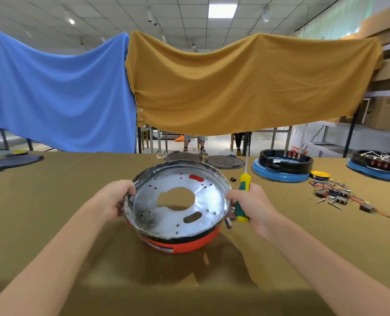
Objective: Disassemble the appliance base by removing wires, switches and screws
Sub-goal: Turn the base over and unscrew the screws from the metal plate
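The appliance base (178,215) is a round silver metal pan with a large centre hole, seated in an orange-red shell. It is tilted towards me above the olive table. My left hand (115,197) grips its left rim. My right hand (253,205) holds a screwdriver (244,192) with a green and yellow handle, shaft pointing up, while its fingertips touch the base's right rim. A small metal part (228,222) hangs by the right rim below that hand.
Loose wires, switches and screws (340,195) lie on the table at right, near a yellow tape roll (319,174). Two black and blue bases (283,166) (378,165) stand behind them. Dark round plates (224,161) lie at the far edge, a dark tray (11,161) far left.
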Motion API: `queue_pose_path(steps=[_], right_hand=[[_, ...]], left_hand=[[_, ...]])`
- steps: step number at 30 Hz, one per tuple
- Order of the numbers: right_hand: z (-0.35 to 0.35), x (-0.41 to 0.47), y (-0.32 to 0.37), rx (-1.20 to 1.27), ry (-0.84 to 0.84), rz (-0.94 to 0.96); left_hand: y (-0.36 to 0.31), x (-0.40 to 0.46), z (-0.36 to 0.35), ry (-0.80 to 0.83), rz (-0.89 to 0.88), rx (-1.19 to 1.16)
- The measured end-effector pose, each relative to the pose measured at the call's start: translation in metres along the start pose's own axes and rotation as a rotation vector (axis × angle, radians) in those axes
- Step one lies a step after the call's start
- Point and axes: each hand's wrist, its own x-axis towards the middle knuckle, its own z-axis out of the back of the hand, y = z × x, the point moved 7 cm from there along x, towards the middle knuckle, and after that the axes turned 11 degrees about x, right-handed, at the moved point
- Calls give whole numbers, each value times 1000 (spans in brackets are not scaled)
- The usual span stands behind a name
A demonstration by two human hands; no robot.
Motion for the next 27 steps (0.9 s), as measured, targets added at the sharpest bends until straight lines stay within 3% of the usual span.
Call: queue_pose_path(steps=[10, 15, 22, 27], right_hand=[[-15, 33, -10, 52, 74, -116], [-5, 21, -18, -28, 101, -153], [-11, 8, -18, -38, 128, -164], [-14, 18, -5, 79, 88, -112]], left_hand=[[17, -15, 8, 211, 129, 290], [17, -5, 20, 194, 44, 549], [10, -4, 6, 126, -33, 485], [9, -9, 13, 186, 0, 491]])
